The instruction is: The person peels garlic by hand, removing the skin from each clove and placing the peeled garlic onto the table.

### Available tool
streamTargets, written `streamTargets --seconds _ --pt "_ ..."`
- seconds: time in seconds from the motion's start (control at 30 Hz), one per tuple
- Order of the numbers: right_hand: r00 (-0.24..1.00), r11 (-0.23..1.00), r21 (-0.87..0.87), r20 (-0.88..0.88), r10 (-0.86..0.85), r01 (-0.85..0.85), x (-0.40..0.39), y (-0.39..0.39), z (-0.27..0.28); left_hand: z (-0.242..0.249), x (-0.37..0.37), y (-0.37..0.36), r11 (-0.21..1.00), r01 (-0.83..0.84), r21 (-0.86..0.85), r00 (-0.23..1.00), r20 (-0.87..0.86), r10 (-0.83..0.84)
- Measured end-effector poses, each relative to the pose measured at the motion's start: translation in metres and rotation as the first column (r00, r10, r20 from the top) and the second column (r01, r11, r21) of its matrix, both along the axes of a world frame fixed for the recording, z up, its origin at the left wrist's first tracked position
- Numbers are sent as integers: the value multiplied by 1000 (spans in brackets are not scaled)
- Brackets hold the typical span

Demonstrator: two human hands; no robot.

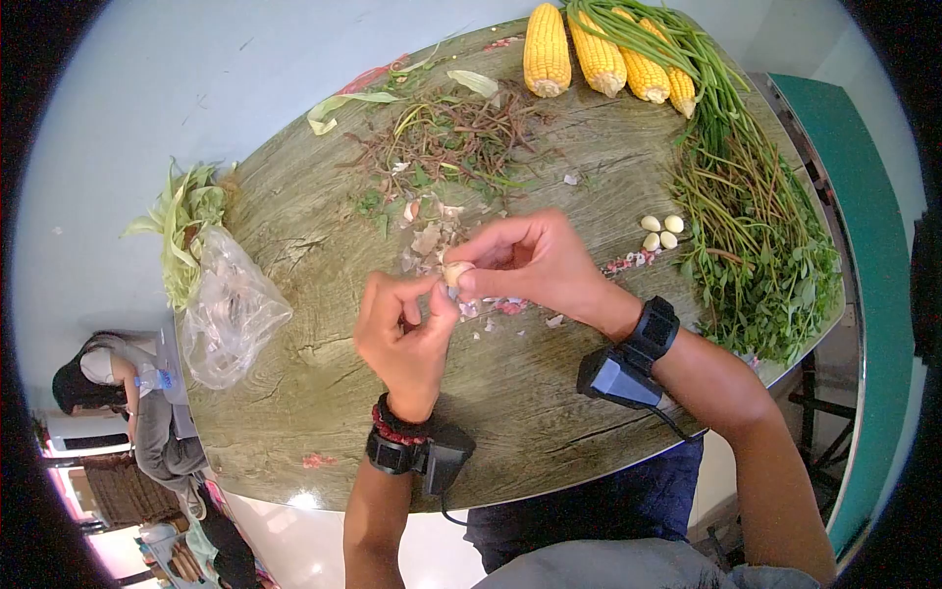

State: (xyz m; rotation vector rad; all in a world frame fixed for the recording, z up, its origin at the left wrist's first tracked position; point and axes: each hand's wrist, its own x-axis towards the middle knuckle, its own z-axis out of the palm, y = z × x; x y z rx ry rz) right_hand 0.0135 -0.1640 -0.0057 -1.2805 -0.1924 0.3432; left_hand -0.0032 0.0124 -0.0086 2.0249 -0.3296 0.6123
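Note:
Over the middle of the table, my right hand (525,260) pinches a garlic clove (456,274) between thumb and fingers. My left hand (402,324) is closed in a pinch at the clove's lower left side, its thumb and forefinger touching the clove or its skin. Papery garlic skins (429,239) lie scattered just beyond and beneath the hands. To the right of my right hand, several peeled garlic cloves (661,233) sit in a small group.
Corn cobs (547,54) and a heap of leafy green stems (756,226) line the table's far right. Trimmed stems (461,133) lie at the back. A clear plastic bag (233,309) and corn husks (186,216) are at the left edge. A person (128,393) sits beyond.

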Motion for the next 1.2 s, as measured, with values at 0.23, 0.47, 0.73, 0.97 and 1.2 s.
streamTargets --seconds 0.23,0.47,0.73,0.97,1.2 --pt "993 993 38 -42 110 -108 0 -2 2 -3 4 0 966 -83 -245 991 -126 53" --pt "995 970 230 -37 91 -81 2 -2 -5 -4 7 4 999 -32 21 998 -51 33" --pt "1000 994 103 -13 28 -26 2 -3 -2 9 -1 -1 992 106 -64 988 -102 -112" --pt "999 955 295 -18 -28 32 3 2 -9 3 3 4 987 151 -48 988 -13 -152" --pt "983 990 98 137 -119 106 2 3 -8 5 2 2 992 98 -76 992 -73 -103"
